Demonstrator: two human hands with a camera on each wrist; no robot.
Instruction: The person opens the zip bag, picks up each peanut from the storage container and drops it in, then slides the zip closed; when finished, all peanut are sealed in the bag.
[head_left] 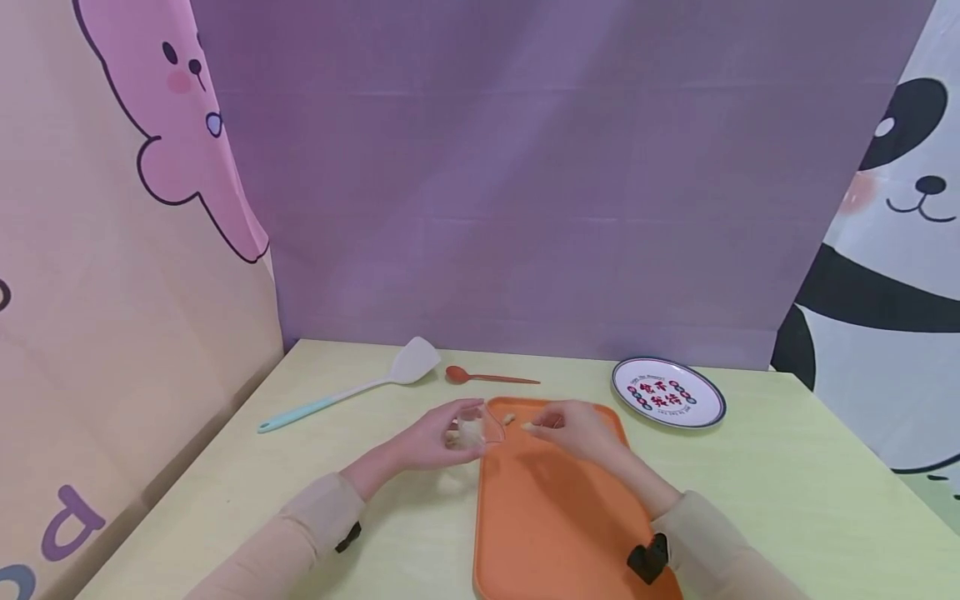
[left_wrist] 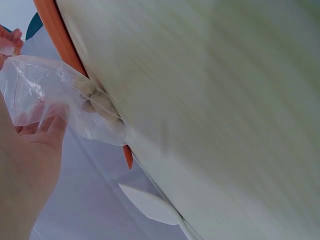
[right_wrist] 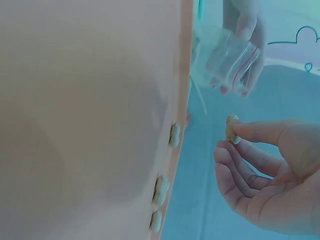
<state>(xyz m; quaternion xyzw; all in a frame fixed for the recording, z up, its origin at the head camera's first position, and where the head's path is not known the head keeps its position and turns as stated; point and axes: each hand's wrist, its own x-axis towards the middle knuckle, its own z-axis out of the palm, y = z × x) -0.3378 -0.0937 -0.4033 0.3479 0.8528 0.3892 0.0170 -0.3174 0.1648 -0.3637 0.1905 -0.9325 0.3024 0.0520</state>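
My left hand (head_left: 435, 437) holds a clear zip bag (head_left: 472, 431) at the left edge of the orange tray (head_left: 570, 517). In the left wrist view, several peanuts (left_wrist: 102, 105) lie at the bottom of the bag. Above the far part of the tray is my right hand (head_left: 577, 427). Its thumb and index finger pinch a single peanut (right_wrist: 232, 130), seen plainly in the right wrist view. Three loose peanuts (right_wrist: 160, 190) rest on the tray near its rim in that same view.
A white spatula with a pale blue handle (head_left: 300, 413) lies at the back left of the table. To its right is an orange-red spoon (head_left: 487, 377), behind the tray. A patterned plate (head_left: 705, 396) stands at the back right. Purple cloth (head_left: 510, 208) hangs behind the table.
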